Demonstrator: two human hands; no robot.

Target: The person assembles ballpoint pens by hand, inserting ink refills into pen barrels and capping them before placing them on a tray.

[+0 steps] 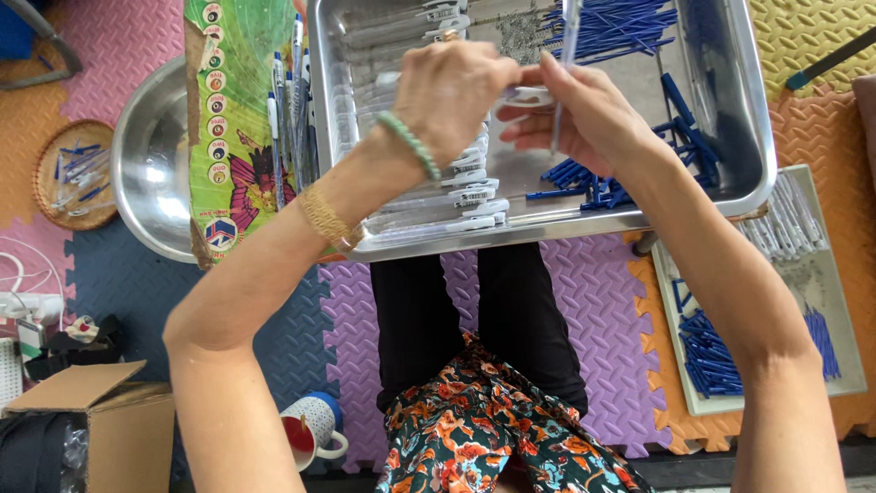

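Left hand (452, 91) pinches clear pen barrel (529, 95); right hand (584, 114) grips thin refill (563, 82). Both light, slippery; refill bends, hold near tip. Steel tray (630, 219) below hands.

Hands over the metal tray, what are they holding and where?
Both the left hand and right hand pinch a clear pen barrel near its lower end, fingertip grip, above the tray.
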